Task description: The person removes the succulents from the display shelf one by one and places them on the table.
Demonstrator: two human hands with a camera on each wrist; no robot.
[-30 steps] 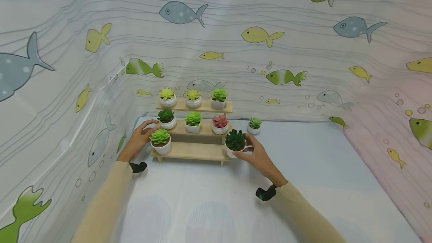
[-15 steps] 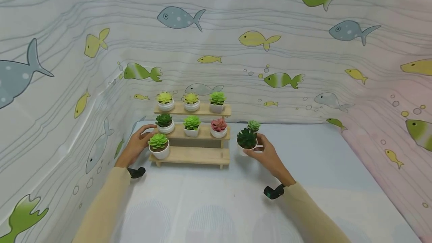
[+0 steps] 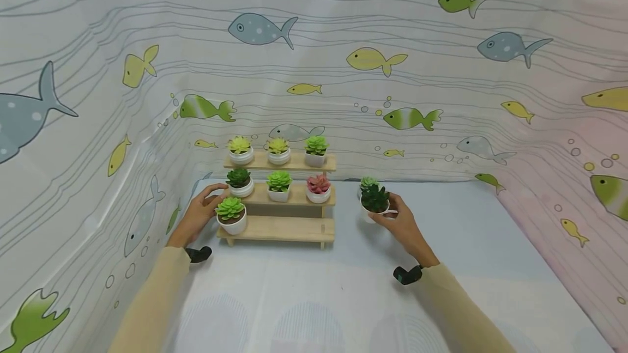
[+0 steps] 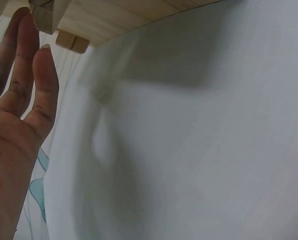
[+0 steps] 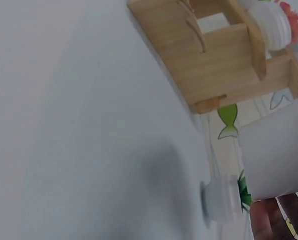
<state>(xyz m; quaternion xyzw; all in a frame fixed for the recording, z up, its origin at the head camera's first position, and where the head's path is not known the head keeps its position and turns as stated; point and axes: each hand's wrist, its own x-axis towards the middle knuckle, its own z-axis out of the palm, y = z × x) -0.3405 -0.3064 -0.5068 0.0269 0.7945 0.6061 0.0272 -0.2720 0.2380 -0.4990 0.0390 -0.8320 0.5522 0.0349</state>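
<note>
My right hand (image 3: 399,219) holds a dark green potted succulent (image 3: 375,199) by its white pot, right of the wooden stand. In the right wrist view the white pot (image 5: 276,150) hangs above the table with fingers (image 5: 268,220) against it. A smaller pale green succulent (image 3: 368,183) stands behind, partly hidden. My left hand (image 3: 198,215) is at the left end of the three-step wooden plant stand (image 3: 289,229), fingers loosely bent. In the left wrist view its fingertips reach up to the stand's wooden leg (image 4: 49,15). A light green succulent (image 3: 231,214) sits beside it on the lowest step.
Yellow-green and green succulents (image 3: 278,150) line the top step. On the middle step are a dark green succulent (image 3: 239,182), a bright green succulent (image 3: 279,185) and a red succulent (image 3: 319,188). Fish-printed cloth walls (image 3: 417,80) surround the pale table (image 3: 294,282).
My right hand has carried the dark green succulent rightward off the lowest step's right end, in front of the small pale one. The left hand stays by the stand; the head view tilts slightly.
</note>
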